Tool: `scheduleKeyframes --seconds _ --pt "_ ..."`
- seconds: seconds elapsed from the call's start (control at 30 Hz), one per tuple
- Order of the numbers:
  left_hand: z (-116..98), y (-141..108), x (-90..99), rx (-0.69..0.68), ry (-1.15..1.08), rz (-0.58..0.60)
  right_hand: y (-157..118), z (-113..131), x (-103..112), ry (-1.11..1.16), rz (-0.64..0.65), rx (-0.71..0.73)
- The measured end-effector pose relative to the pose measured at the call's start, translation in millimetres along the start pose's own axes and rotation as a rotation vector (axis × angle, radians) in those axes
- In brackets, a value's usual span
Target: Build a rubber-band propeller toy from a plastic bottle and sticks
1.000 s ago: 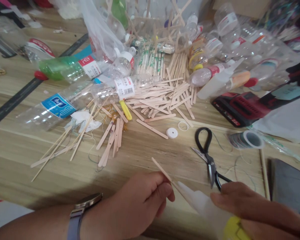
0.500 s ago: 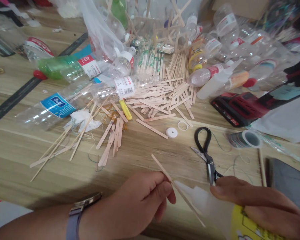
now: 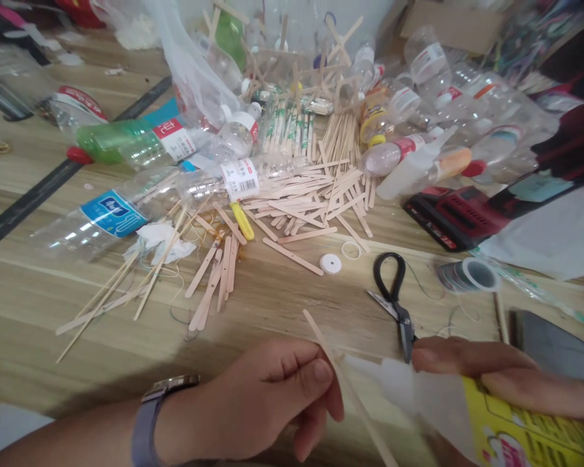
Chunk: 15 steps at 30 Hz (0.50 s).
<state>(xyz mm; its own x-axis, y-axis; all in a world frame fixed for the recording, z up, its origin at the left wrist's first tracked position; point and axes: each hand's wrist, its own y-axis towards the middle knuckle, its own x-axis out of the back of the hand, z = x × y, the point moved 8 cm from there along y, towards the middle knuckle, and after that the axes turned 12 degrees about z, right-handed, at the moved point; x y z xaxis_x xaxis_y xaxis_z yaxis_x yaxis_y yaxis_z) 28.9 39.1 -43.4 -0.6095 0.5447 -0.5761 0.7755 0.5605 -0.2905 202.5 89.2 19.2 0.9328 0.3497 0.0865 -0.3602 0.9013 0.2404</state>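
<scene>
My left hand (image 3: 282, 395), with a watch on its wrist, pinches a thin wooden stick (image 3: 357, 402) between thumb and fingers. The stick slants from upper left to lower right. My right hand (image 3: 506, 376) is closed round a white squeeze bottle (image 3: 442, 402) with a yellow label, held nearly level. Its narrow nozzle points left and is at the stick, close to my left fingertips; whether it touches is blurred. Black-handled scissors (image 3: 394, 301) lie just beyond my right fingertips.
Loose wooden sticks (image 3: 306, 194) are heaped mid-table, with plastic bottles (image 3: 111, 211) around them. A white disc (image 3: 330, 263), a thread spool (image 3: 470, 275), a red-black power tool (image 3: 457, 211) and a dark flat object (image 3: 555, 344) lie on the wooden table (image 3: 272, 298).
The stick is turned slightly and its lower end has come nearer. The squeeze bottle lies more level, with more of its yellow label showing. The view has shifted a little.
</scene>
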Motion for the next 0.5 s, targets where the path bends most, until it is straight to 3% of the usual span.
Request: scheduleKeyframes --seconds 0.1,0.2,0.5 --pt "-2.0 0.3 -2.9 -0.002 -0.056 0.033 12.9 5.5 -9.7 -0.079 -0.062 0.041" --pt "-1.4 0.8 -4.8 0.004 -0.119 0.066 20.5 0.6 -16.4 0.060 -0.064 0.049" --pt "5.7 2.1 -5.0 0.019 -0.229 0.077 17.3 -16.7 -22.8 0.353 -0.035 -0.215"
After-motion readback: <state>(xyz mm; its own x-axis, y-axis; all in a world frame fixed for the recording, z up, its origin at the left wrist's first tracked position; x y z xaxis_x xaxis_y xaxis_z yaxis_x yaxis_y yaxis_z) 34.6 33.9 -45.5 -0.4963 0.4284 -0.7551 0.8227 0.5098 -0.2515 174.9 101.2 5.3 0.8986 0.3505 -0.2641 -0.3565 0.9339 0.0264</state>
